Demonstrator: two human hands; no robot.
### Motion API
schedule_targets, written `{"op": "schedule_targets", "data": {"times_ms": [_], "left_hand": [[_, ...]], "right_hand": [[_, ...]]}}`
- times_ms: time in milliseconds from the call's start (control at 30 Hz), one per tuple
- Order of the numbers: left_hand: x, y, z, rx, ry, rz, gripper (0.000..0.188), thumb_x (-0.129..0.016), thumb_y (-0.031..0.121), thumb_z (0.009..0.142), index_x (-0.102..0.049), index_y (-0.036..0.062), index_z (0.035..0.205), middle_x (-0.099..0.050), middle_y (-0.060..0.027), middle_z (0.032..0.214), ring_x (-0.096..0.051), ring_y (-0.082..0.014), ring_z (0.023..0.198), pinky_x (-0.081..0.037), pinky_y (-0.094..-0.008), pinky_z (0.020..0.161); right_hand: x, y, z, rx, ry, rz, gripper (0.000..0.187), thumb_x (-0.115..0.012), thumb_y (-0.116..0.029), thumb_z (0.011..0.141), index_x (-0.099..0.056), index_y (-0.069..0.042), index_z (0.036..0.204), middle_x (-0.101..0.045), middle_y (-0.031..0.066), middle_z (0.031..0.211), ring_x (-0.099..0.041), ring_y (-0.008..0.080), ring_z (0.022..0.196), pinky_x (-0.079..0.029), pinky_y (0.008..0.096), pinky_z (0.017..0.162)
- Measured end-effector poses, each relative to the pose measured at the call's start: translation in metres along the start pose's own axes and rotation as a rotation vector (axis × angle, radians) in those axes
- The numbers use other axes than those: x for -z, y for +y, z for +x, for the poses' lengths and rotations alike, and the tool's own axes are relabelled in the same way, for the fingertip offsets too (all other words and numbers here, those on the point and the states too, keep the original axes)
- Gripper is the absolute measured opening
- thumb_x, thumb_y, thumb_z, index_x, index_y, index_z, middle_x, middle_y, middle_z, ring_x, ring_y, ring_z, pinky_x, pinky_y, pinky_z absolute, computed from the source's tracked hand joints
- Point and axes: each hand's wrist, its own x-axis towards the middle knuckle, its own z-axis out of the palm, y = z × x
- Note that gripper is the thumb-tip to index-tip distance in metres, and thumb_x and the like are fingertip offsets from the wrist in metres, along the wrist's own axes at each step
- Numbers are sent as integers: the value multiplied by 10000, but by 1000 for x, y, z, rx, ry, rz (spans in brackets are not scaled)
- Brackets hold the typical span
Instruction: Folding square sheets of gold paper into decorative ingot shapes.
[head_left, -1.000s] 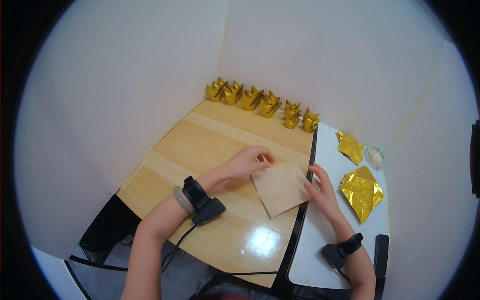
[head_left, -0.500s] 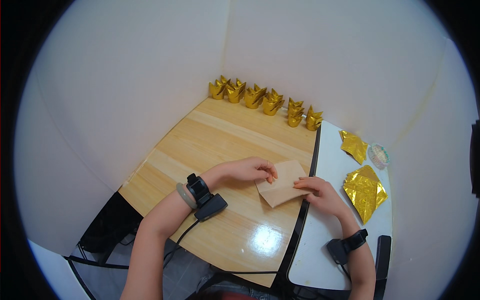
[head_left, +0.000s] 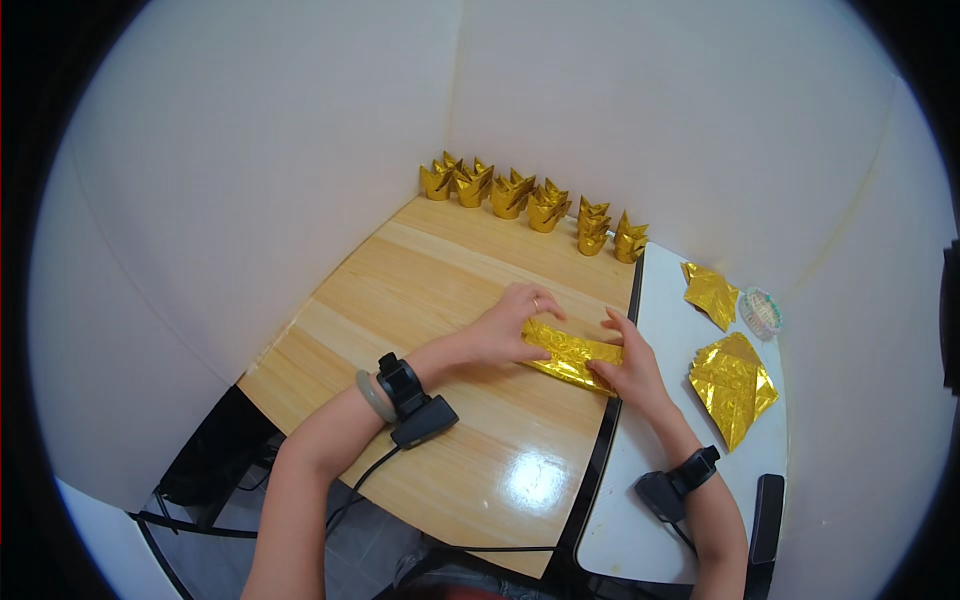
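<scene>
A sheet of gold foil paper (head_left: 572,353), folded into a long strip, lies over the right edge of the wooden tabletop with its shiny side up. At its left end, my left hand (head_left: 512,326) holds it, thumb on the foil and the fingers curved along the far side. The thumb of my right hand (head_left: 636,368) presses on the right end, and that hand's fingers curve up behind it. Two piles of creased gold foil pieces, a small pile (head_left: 711,297) and a larger pile (head_left: 733,388), lie to the right of my right hand.
Several folded gold foil shapes (head_left: 510,195) with pointed tips stand in a row along the far wall. A small round beaded dish (head_left: 761,313) sits on the white table (head_left: 650,500) at right. Black cables hang from the devices on my wrists.
The paper's plain tan side faced up before; now its gold side shows and it is a narrower strip. My hands now grip its two ends.
</scene>
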Motion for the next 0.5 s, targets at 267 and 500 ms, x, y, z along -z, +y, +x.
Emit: {"op": "schedule_targets", "data": {"times_ms": [267, 500], "left_hand": [[-4, -7, -8, 93, -285, -83, 133, -716, 175, 724, -673, 122, 839, -589, -39, 937, -482, -248, 989, -392, -353, 888], [-6, -11, -11, 222, -307, 37, 302, -684, 273, 785, -630, 210, 1076, -514, -81, 1124, -415, -287, 1096, -321, -420, 950]], "right_hand": [[14, -16, -5, 181, -181, -115, 458, -669, -107, 784, -518, -9, 1205, -584, 158, 1110, -514, 326, 1099, -386, 384, 990], [4, -21, -15, 401, -529, -380, 517, -516, -336, 922, -414, -71, 1355, -408, 115, 1407, -331, 275, 1332, -255, 440, 1094]]}}
